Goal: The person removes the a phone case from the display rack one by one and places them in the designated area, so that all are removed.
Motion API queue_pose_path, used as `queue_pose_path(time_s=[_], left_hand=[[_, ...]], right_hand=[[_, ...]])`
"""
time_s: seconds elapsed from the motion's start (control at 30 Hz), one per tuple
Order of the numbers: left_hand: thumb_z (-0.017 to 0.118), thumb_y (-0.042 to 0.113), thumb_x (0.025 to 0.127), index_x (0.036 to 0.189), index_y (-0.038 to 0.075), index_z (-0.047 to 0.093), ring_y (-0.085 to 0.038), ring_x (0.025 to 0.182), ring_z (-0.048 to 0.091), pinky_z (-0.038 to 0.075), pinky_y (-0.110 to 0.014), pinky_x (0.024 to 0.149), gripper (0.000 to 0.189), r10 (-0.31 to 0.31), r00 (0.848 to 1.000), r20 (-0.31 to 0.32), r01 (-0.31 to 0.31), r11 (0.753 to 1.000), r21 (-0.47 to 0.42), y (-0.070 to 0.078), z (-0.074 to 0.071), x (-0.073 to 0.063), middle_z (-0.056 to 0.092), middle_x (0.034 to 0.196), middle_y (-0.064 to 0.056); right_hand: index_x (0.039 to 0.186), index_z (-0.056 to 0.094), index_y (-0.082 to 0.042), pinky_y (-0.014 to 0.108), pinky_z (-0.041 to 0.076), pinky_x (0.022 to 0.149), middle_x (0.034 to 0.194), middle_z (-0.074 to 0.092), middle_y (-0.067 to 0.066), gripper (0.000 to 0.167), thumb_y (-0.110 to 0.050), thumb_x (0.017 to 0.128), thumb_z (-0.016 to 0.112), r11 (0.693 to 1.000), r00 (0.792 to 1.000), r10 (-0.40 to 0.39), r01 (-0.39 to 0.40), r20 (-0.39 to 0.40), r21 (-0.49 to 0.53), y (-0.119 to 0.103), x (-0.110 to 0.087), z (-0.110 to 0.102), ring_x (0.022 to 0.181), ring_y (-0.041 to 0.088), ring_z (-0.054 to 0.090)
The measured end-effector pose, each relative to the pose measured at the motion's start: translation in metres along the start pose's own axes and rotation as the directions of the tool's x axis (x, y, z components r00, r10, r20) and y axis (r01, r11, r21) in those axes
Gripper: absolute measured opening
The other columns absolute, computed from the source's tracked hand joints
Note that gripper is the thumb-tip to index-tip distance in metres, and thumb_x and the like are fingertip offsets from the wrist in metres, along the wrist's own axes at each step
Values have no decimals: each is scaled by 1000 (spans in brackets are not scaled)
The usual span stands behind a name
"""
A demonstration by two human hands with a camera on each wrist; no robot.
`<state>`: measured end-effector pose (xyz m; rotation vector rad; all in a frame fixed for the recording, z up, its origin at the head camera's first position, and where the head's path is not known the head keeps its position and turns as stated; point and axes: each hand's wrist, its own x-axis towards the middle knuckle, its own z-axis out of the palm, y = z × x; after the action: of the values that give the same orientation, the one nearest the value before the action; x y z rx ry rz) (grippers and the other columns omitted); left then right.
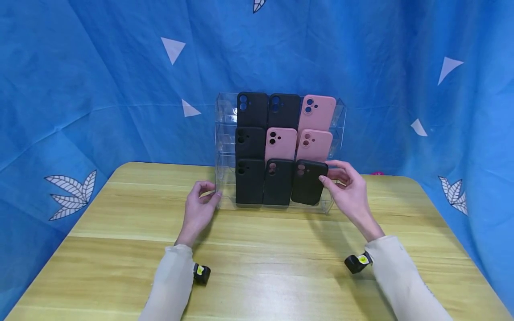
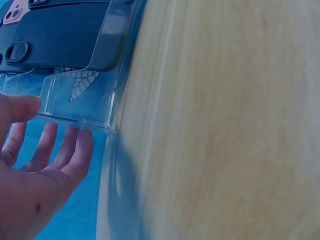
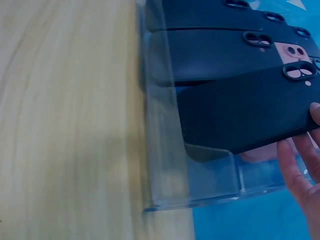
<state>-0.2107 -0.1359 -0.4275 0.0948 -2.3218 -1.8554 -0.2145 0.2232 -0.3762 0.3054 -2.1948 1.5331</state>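
A clear tiered display stand [image 1: 225,191] holds black and pink phone cases in three rows. My right hand [image 1: 350,189] pinches the upper right edge of a black phone case [image 1: 310,183], thumb on its front and fingers behind. That case leans askew at the right end of the bottom row, its lower end behind the clear front lip, as the right wrist view [image 3: 240,112] shows. My left hand [image 1: 199,206] holds the stand's left side, with the thumb [image 2: 25,107] at the front edge and the other fingers along the outer side.
Two more black cases [image 1: 249,183] stand beside it in the bottom row. Pink cases [image 1: 281,142] and black ones fill the rows above. The stand is near the back of a wooden table [image 1: 261,258], before a blue patterned cloth [image 1: 120,80].
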Motion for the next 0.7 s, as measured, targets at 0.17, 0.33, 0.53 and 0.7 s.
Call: queue_pose_path(time_s=[0.17,0.33,0.53,0.7], left_hand=[[66,5,97,119,1,53,-34,125,63,53,-42,110,25,-10,1000,5,10,1000,5,-1,0,1,58,127,-18],[65,5,98,119,1,53,-35,125,62,53,-43,110,25,-14,1000,9,14,1000,-1,-1,0,1,58,128,-18],[65,6,98,120,3,53,-35,125,62,53,-44,109,26,-34,999,12,34,999,0,1,0,0,57,129,-17],[66,6,97,120,3,53,-35,124,62,53,-44,109,26,-33,999,14,33,999,-1,1,0,1,57,129,-17]], right_hand=[[128,60,1,12,60,72,87,71,-19,38,3,92,72,998,1000,-21,20,9,57,-7,8,-2,82,-4,70],[128,58,1,15,61,75,87,71,-17,39,6,92,69,995,999,-48,46,15,87,-16,14,-5,81,-1,71],[131,58,-4,15,61,75,89,73,-15,41,5,93,69,993,999,-35,33,19,117,-23,16,-6,82,1,73],[132,59,-4,16,62,73,91,74,-14,42,6,92,69,988,999,-11,5,34,156,-27,14,-5,85,1,74]])
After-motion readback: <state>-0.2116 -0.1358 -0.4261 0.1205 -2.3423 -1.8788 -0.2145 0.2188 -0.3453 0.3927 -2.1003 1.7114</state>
